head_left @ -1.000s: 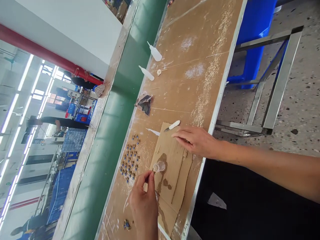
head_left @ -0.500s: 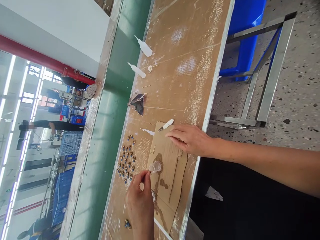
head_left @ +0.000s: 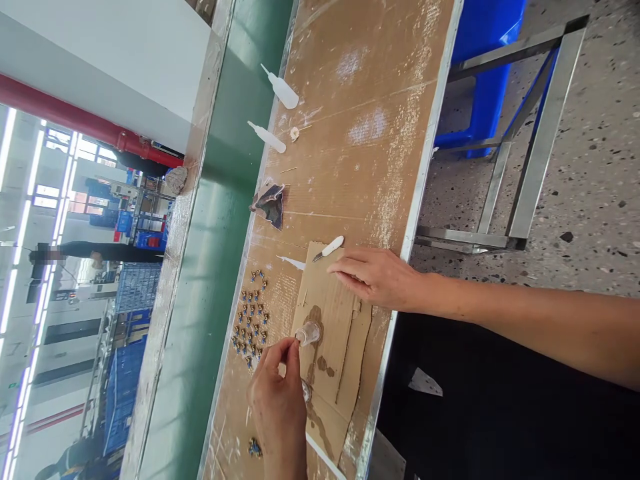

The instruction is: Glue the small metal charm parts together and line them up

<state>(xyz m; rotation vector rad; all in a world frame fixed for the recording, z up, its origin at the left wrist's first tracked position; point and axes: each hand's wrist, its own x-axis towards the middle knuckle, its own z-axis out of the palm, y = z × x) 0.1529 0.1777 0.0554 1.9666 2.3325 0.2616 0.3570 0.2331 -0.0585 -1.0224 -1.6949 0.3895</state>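
Note:
My left hand (head_left: pixel 277 387) is closed in a pinch beside the mouth of a small clear cup (head_left: pixel 309 333). A tiny dark bit shows at its fingertips, too small to name. The cup stands on a piece of cardboard (head_left: pixel 330 317) with wet stains. A second clear container (head_left: pixel 305 391) is partly hidden behind that hand. Over the cardboard's edge, my right hand (head_left: pixel 373 275) hangs with fingers stretched out and nothing seen in them. Close to its fingertips lies a white-handled craft knife (head_left: pixel 333 246). Several small blue-and-gold figures (head_left: pixel 254 310) lie in rows beyond the cup.
Two white squeeze bottles (head_left: pixel 284 91) lie on the brown table (head_left: pixel 345 167), with a crumpled dark sheet (head_left: pixel 271 205) and a white nozzle (head_left: pixel 293 263). More figures (head_left: pixel 255 447) sit beside my left wrist. A green conveyor belt (head_left: pixel 200 220) runs along the far side. A metal-framed stool (head_left: pixel 540 133) stands nearby.
The whole view has shifted slightly. My left hand keeps its pinch at the cup, and my right hand stays by the knife.

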